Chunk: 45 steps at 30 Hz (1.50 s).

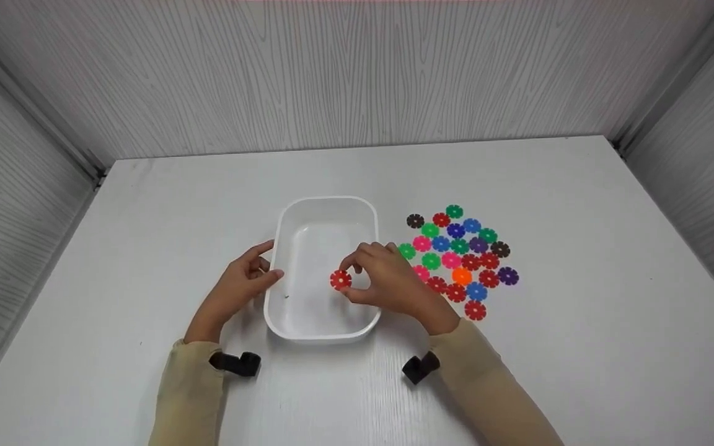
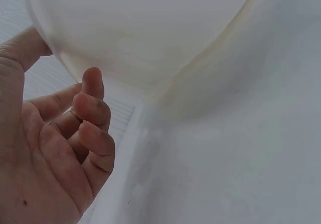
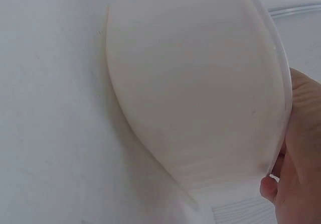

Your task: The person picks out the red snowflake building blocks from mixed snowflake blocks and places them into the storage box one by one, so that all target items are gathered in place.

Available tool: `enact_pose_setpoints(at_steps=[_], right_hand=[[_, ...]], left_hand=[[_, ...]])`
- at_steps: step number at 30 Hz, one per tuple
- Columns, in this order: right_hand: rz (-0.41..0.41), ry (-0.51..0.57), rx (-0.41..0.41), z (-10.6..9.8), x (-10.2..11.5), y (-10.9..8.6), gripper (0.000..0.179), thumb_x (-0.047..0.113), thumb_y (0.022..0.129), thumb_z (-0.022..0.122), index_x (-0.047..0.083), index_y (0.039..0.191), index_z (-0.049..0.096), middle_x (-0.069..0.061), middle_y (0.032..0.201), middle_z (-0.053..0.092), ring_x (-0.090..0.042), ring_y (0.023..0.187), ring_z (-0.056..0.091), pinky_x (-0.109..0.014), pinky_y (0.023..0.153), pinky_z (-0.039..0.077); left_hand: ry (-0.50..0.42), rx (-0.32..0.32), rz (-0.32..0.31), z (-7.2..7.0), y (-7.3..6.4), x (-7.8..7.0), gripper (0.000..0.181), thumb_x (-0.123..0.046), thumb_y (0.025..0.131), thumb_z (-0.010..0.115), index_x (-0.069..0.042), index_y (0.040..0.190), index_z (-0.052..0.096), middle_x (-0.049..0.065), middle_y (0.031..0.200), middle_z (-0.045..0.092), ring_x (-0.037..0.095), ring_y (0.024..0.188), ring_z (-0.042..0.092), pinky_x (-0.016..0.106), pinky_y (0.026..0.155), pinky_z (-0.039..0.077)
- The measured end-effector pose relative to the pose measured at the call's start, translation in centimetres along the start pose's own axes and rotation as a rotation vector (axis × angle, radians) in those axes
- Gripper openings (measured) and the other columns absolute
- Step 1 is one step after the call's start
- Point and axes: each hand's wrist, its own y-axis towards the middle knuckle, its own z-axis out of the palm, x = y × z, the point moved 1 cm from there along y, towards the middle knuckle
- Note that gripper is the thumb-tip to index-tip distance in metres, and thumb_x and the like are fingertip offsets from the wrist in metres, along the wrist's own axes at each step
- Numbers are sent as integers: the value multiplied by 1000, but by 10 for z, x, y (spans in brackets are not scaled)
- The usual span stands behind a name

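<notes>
A white plastic tub (image 1: 323, 337) with rounded corners stands on the table. At its left side my left hand (image 1: 242, 285) holds the rim, thumb over the edge and fingers outside. The left wrist view shows this hand (image 2: 60, 138) with its fingers curled by the tub's outer wall (image 2: 135, 43). Over the tub's inside, my right hand (image 1: 388, 279) pinches a red notched plastic disc (image 1: 335, 280) between thumb and fingers. In the right wrist view the tub wall (image 3: 200, 93) hides the disc and most fingers of the right hand (image 3: 301, 148).
Right of the tub, several notched discs lie spread flat, among them an orange disc (image 1: 462, 276), a dark purple disc (image 1: 508, 276) and a green disc (image 1: 454, 212). A tiny dark speck (image 1: 287, 297) lies inside the tub. A wood-grain panel (image 1: 357, 74) stands behind the white table (image 1: 580, 260).
</notes>
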Motion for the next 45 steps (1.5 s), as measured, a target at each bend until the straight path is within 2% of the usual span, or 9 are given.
enact_pose_setpoints(at_steps=[5, 11, 17, 23, 29, 36, 45], right_hand=[[-11, -30, 1, 1, 0, 0, 33, 32, 82, 75, 13, 109, 67, -4, 99, 61, -18, 94, 54, -37, 85, 39], [-20, -7, -10, 1, -2, -1, 35, 31, 82, 75, 12, 111, 67, -7, 102, 61, -21, 96, 53, -38, 86, 41], [-44, 47, -56, -2, -8, -3, 37, 27, 81, 76, 12, 112, 65, -9, 106, 60, -22, 101, 50, -37, 86, 46], [-12, 139, -97, -17, -18, -10, 38, 24, 80, 78, 11, 114, 64, -13, 109, 59, -22, 105, 49, -39, 86, 54], [11, 191, -122, -34, -33, -22, 40, 21, 80, 78, 10, 117, 63, -15, 113, 56, -24, 108, 51, -44, 90, 53], [122, 220, -42, -46, -50, -40, 45, 19, 80, 79, 14, 121, 60, -13, 120, 54, -25, 115, 51, -46, 89, 53], [247, 134, 139, -51, -67, -62, 49, 28, 79, 80, 19, 122, 59, -6, 131, 50, -27, 126, 47, -46, 92, 52]], left_hand=[[16, -3, 4, 0, 1, 2, 67, -27, 92, 64, -10, 150, 33, 5, 97, 53, 7, 67, 44, 22, 63, 40], [20, -11, 1, 0, 1, 3, 67, -28, 92, 64, -11, 150, 34, 5, 98, 54, 8, 68, 45, 22, 63, 41], [22, -5, -1, 1, 2, 3, 68, -29, 92, 64, -12, 150, 33, 6, 102, 54, 8, 69, 45, 22, 64, 41], [13, 4, -13, 2, 3, 2, 68, -28, 92, 64, -12, 150, 33, 7, 104, 53, 8, 70, 46, 22, 65, 41], [17, 1, -14, 1, 1, 2, 68, -29, 92, 64, -12, 150, 33, 8, 105, 53, 8, 72, 49, 22, 66, 41], [15, 6, -7, 2, 1, 3, 69, -30, 92, 64, -12, 151, 32, 7, 105, 52, 7, 69, 45, 22, 64, 39], [17, -1, -11, 2, 1, 2, 68, -28, 92, 64, -13, 150, 33, 6, 103, 53, 8, 70, 46, 22, 63, 38]])
